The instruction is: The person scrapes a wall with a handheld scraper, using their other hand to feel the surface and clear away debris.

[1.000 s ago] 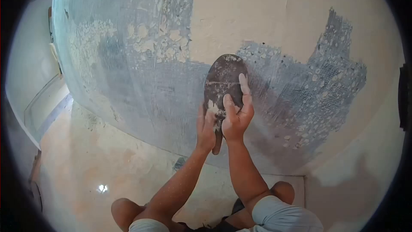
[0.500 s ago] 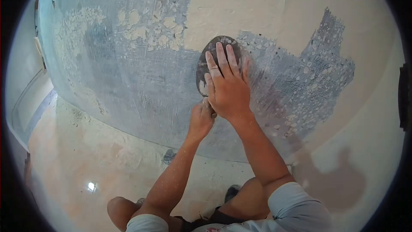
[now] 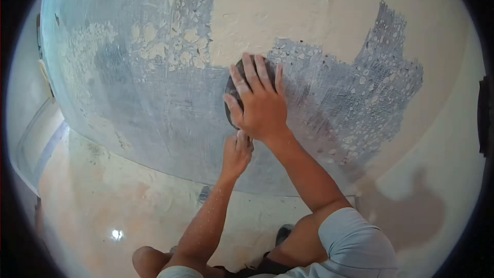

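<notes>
A dark oval flat-faced tool (image 3: 231, 87) lies against the wall (image 3: 175, 108), which bulges in this wide view. My right hand (image 3: 262, 108) presses flat on its back, fingers spread. Below that, my left hand (image 3: 237, 154) is closed around the tool's short handle, which is mostly hidden by the fingers. Pale dust coats the fingertips of both hands. Around the tool the surface is scraped grey, with cream coating (image 3: 278, 10) above it. Speckled cream remnants (image 3: 378, 87) spread over the grey at the right.
Dusty floor (image 3: 92, 190) with pale powder runs along the wall's foot. A small dark object (image 3: 205, 194) lies at that edge beside my left forearm. My bent knees and a dark shoe (image 3: 283, 235) show below. My shadow falls on the right.
Both hands and the oval tool have shifted a little down and left across the wall. The view has also moved slightly. My right hand's thumb has spread further outward.
</notes>
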A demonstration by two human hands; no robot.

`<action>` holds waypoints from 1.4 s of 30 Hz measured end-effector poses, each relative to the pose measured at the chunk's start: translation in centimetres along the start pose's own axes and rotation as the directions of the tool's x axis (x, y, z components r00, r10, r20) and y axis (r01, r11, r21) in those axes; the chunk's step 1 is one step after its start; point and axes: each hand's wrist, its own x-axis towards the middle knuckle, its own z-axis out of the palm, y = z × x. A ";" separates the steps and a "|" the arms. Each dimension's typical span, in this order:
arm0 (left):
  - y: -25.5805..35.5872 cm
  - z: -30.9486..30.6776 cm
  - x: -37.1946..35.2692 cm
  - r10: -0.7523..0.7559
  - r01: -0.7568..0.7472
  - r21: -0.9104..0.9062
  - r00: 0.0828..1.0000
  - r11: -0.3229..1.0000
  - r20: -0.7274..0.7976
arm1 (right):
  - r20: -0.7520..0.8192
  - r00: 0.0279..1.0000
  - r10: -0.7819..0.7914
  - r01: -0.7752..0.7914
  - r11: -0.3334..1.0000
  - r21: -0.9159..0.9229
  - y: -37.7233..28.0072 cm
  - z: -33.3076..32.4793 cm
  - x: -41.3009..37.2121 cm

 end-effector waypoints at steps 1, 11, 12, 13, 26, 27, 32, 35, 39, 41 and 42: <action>-0.2 -0.2 -0.3 -0.049 0.049 0.005 0.999 0.999 0.006 | -0.026 1.000 -0.001 0.002 1.000 0.018 -0.4 0.2 -0.3; -0.8 0.7 -0.6 -0.041 0.042 0.033 0.998 0.999 -0.047 | -0.110 0.993 -0.044 0.066 0.977 0.204 0.8 0.6 0.1; -1.1 0.9 -0.6 -0.005 0.007 0.026 0.998 1.000 -0.069 | -0.112 0.992 -0.058 0.084 0.967 0.239 1.0 0.7 -0.2; -1.1 0.7 -0.4 0.047 -0.049 -0.028 0.998 0.998 -0.052 | -0.112 0.993 -0.043 0.070 0.966 0.250 1.2 0.4 0.1; 1.2 -0.3 -0.1 0.168 -0.173 0.236 0.985 0.956 0.042 | -0.199 0.980 0.015 0.060 0.929 0.364 1.0 -0.1 1.6; 0.0 0.1 -0.5 0.144 -0.135 0.248 0.989 0.959 -0.018 | -0.195 0.981 0.015 0.056 0.934 0.353 0.9 -0.1 1.4; 1.4 0.5 -1.1 0.010 -0.008 0.060 0.999 0.998 -0.031 | -0.168 0.986 -0.008 0.080 0.901 0.426 1.5 0.3 0.6; 2.5 0.3 -0.3 -0.082 0.087 0.062 0.994 0.994 -0.070 | -0.217 0.976 0.034 0.062 0.905 0.421 1.0 0.3 1.1; 0.5 1.3 -1.4 -0.029 0.042 0.115 0.993 0.993 -0.112 | -0.114 0.993 -0.038 0.081 0.914 0.397 1.0 0.6 -0.4; 1.0 0.9 -1.4 -0.061 0.065 0.052 0.995 0.997 -0.075 | -0.138 0.990 -0.011 0.071 0.895 0.440 1.5 0.5 -0.1; 1.6 0.5 -1.1 -0.054 0.058 0.050 0.996 0.997 -0.077 | -0.170 0.985 0.016 0.069 0.873 0.483 1.7 0.5 0.2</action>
